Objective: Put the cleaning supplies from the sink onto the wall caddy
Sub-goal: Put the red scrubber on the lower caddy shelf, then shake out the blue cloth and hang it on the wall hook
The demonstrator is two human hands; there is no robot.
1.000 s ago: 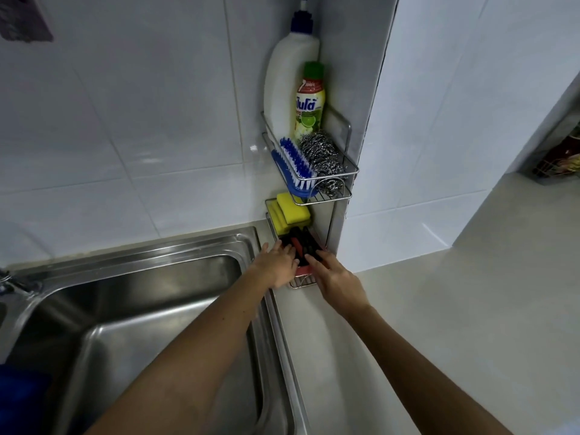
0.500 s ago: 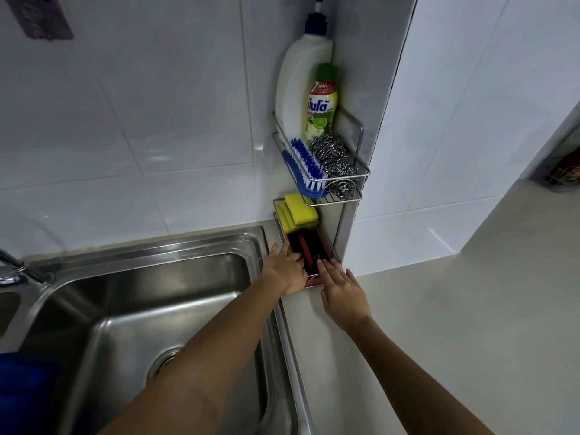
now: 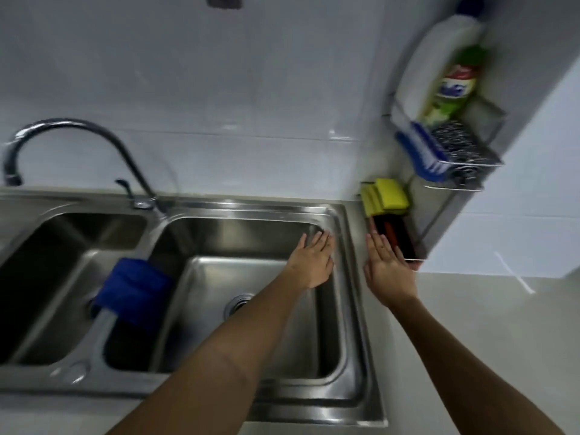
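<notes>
The wire wall caddy point(image 3: 489, 161) hangs at the upper right. Its top shelf holds a white bottle point(image 3: 436, 64), a green dish soap bottle point(image 3: 453, 86), a blue brush point(image 3: 420, 152) and steel wool point(image 3: 455, 141). On the lower shelf lie yellow sponges point(image 3: 384, 196) and a black and red item point(image 3: 395, 237). My left hand point(image 3: 312, 262) hovers open over the right sink basin point(image 3: 257, 243). My right hand point(image 3: 387, 268) is open, fingertips beside the black and red item. A blue cloth point(image 3: 131, 287) drapes over the divider between the two basins.
A curved chrome faucet point(image 3: 72, 146) rises behind the double steel sink. White tiled wall runs behind, with a wall corner jutting out at the right. Pale countertop point(image 3: 470, 324) lies to the right of the sink.
Both hands have drawn back from the caddy's lower shelf. My view has swung left and down, bringing the faucet, both basins and the blue cloth into sight.
</notes>
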